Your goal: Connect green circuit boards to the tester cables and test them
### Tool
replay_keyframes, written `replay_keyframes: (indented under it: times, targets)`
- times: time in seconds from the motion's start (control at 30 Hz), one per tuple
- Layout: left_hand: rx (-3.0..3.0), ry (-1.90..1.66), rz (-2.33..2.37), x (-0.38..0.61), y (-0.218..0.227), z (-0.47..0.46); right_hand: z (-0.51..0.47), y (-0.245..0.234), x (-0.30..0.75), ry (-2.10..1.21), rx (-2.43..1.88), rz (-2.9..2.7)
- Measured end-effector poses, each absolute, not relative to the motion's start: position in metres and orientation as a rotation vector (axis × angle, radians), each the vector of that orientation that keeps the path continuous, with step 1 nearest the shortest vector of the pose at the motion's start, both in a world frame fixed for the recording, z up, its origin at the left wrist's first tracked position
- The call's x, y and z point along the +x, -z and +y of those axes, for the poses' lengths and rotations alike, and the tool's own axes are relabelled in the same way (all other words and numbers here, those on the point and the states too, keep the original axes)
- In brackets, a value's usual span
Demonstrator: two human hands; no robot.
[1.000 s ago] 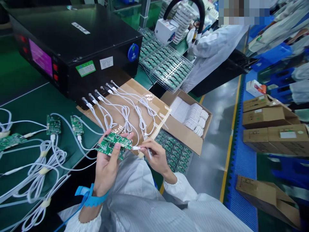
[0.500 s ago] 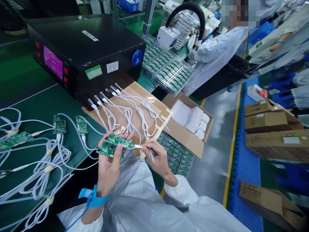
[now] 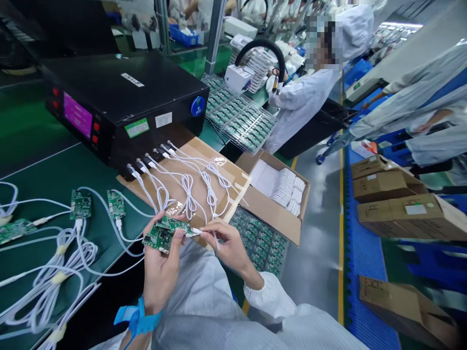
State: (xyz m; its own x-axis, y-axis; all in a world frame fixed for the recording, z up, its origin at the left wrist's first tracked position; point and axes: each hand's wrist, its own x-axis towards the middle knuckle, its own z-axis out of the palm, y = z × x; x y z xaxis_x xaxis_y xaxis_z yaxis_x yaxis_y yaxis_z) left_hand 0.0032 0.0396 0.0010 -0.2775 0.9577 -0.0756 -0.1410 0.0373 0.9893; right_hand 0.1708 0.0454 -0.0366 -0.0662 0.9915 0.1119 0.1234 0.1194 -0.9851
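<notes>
Two green circuit boards lie one over the other in my left hand, the thumb pressed on top and a blue strap round the wrist. At the right end of the upper board, my right hand pinches the white plug of a cable. The plug touches the board's edge; whether it is fully seated I cannot tell. White cables run in coils over a brown cardboard sheet from a black box with a lit magenta screen.
Left on the green bench are more circuit boards and bundled white cables. An open carton of white parts stands to the right, near a tray of boards. Another person works beyond, by stacked clear trays.
The view has tilted up and shifted right, so the scene sits lower and further left. Both hands keep the same hold on the boards and plug.
</notes>
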Motion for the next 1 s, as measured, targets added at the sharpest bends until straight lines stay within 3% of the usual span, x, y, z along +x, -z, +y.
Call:
replay_keyframes:
  times: [0.17, 0.3, 0.63, 1.0]
  targets:
    - [0.75, -1.39, 1.142, 0.003, 0.001, 0.041, 0.063, 0.027, 0.189, -1.396, -1.058, -0.985]
    - [0.538, -1.347, 0.982, 0.01, 0.001, 0.043, 0.078, 0.017, 0.179, -1.272, -0.898, -1.003]
    - [0.414, -1.226, 0.953, 0.022, 0.005, 0.045, 0.076, 0.006, 0.153, -0.796, -1.029, -1.539]
    - [0.449, -1.196, 0.937, 0.021, 0.003, 0.044, 0.082, -0.001, 0.165, -0.691, -0.981, -1.74]
